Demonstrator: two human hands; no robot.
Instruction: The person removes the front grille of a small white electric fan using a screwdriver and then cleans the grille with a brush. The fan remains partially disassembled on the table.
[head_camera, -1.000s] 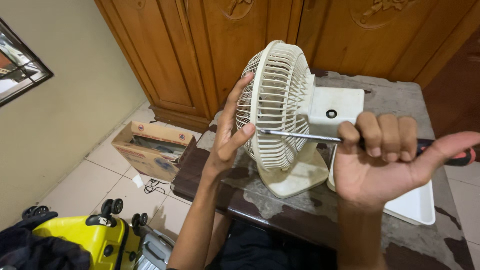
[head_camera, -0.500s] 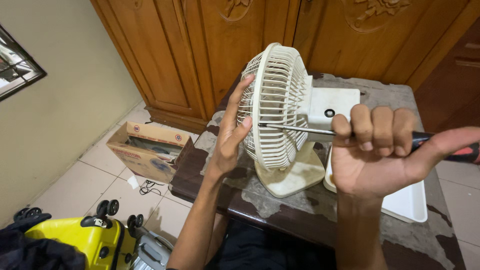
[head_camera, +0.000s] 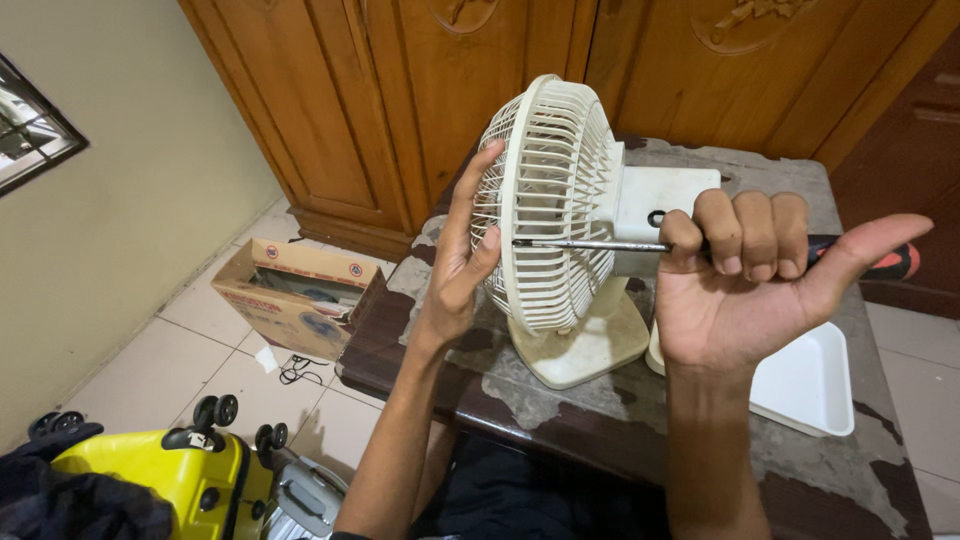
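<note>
Head view. A small cream desk fan (head_camera: 560, 210) stands upright on its base on the worn, patchy bench (head_camera: 640, 420), its grille facing the viewer's left and its motor housing toward the right.

The left hand (head_camera: 462, 265) is open, fingers spread and extended upward, with the palm and thumb pressed flat against the front of the grille. It grips nothing; it only bears against the wire guard.

The right hand (head_camera: 745, 285) is closed in a fist around a screwdriver (head_camera: 600, 245), four fingers curled over the near end of the shaft and handle, thumb stretched out to the right along the grip. The red and black handle end shows beyond the thumb. The metal shaft runs level to the left, and its tip meets the side rim of the grille, close to the left thumb. Whether the tip sits in a screw head cannot be told.

A white tray (head_camera: 810, 390) lies on the bench just behind the right wrist, beside the fan's base. A carved wooden wardrobe (head_camera: 400, 90) stands behind the bench. On the tiled floor (head_camera: 200, 370) to the left lie an open cardboard box (head_camera: 290, 300) and, nearer, a yellow wheeled suitcase (head_camera: 170, 470).
</note>
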